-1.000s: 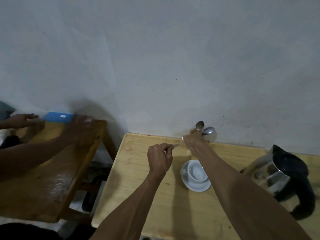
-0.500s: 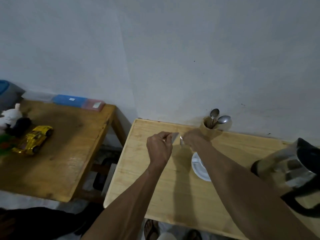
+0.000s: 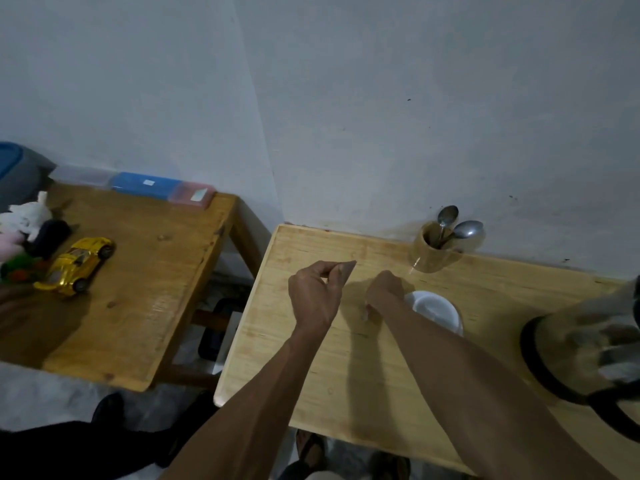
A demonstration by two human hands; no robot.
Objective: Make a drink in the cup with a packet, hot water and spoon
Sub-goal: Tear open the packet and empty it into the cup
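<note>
My left hand (image 3: 317, 294) hovers over the light wooden table (image 3: 277, 358) and pinches a small torn strip of the packet (image 3: 347, 266) between thumb and fingers. My right hand (image 3: 384, 288) is a little to the right, fingers closed on the pale rest of the packet (image 3: 365, 311), which hangs below it. It is right beside the white cup on its saucer (image 3: 438, 306), partly covered by my right forearm. Two metal spoons (image 3: 459, 225) stand in a wooden holder (image 3: 433, 254) by the wall. A steel kettle (image 3: 585, 344) with a black handle, blurred, is at the right edge.
A darker wooden table (image 3: 149, 289) stands to the left with a gold toy car (image 3: 78, 264), soft toys (image 3: 26, 216) and flat plastic boxes (image 3: 149, 184) along the wall. Another person's dark clothing shows bottom left. A gap separates the two tables.
My hands, close together on the packet before, have pulled apart: the left keeps a torn strip, the right has dropped lower with the rest. The view has swung left.
</note>
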